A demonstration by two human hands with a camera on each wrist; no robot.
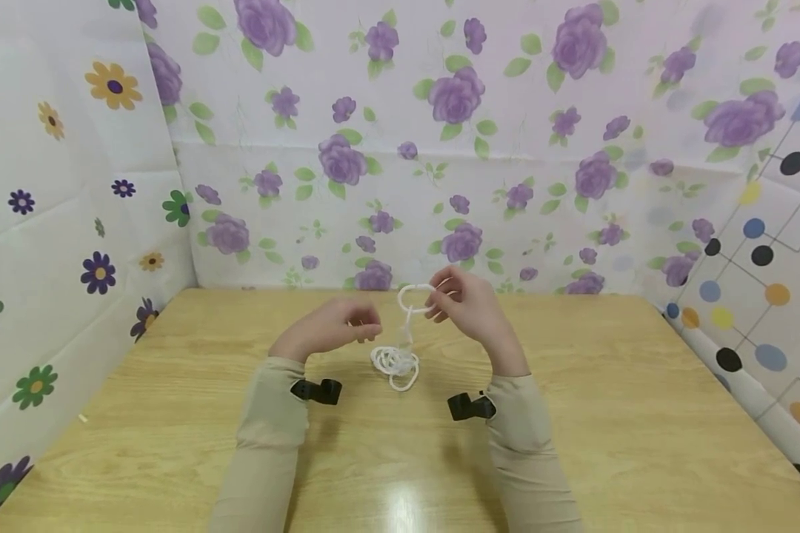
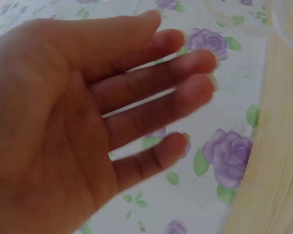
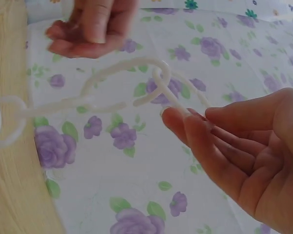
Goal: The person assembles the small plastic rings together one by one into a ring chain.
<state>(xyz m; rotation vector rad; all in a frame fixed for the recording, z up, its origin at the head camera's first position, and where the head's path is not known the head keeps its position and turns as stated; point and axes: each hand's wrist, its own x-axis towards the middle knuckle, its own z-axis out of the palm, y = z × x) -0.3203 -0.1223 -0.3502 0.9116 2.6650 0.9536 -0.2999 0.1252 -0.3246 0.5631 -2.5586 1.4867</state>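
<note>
Working a thin white cord [image 1: 400,348] over the wooden table [image 1: 173,444]: its slack lies bunched between the wrists, and one strand rises to a small loop at the right hand [image 1: 470,307]. Right fingertips [image 3: 185,122] pinch the loop's end. Left hand [image 1: 330,329] sits just beside the strand, fingers [image 2: 185,92] straight and slightly spread, empty. Cord looks light, limp and a bit slick, so it likely won't hold shape; best pinched right by the crossing, behind which stands the floral backdrop [image 1: 440,148].

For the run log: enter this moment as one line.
right hand: pinches loop of white cord | left hand: open, off the cord | rest of cord: heaped on wooden table
</note>
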